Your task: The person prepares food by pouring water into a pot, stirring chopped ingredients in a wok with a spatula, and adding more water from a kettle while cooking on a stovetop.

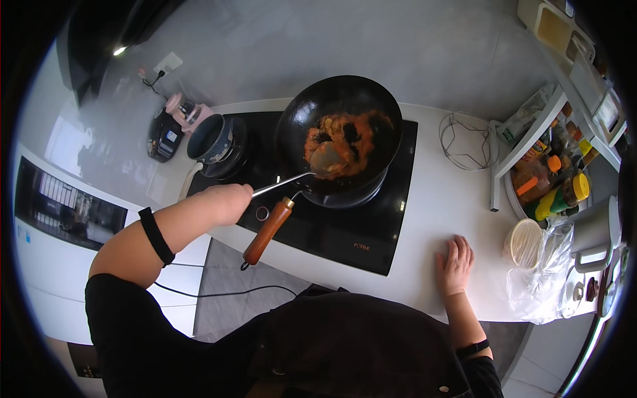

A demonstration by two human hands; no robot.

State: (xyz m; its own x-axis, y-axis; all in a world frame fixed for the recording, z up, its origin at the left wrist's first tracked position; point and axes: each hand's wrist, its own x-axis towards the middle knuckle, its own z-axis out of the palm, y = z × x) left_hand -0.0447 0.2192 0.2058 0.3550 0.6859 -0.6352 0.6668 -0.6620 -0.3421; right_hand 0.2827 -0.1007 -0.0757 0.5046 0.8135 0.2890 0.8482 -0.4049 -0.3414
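My left hand (230,203) grips the metal handle of a wok spatula (282,184). The spatula's blade lies in reddish-orange food (367,142), probably a sauce or paste, spread over the bottom of a black wok (294,130). The wok sits on a black glass cooktop (343,231), and its wooden handle (268,231) points towards me, just right of my left hand. On the white countertop (428,209), to the right of the cooktop, my right hand (455,263) rests palm down with nothing visible in it.
A small saucepan (211,142) stands on the cooktop's left side, by a pink appliance (191,112) and a black device (165,134). At right are a wire rack (468,142), a shelf (527,134) with seasoning bottles, a plastic-covered tub (526,244), clear plastic wrap (537,293) and a grey pot (597,231).
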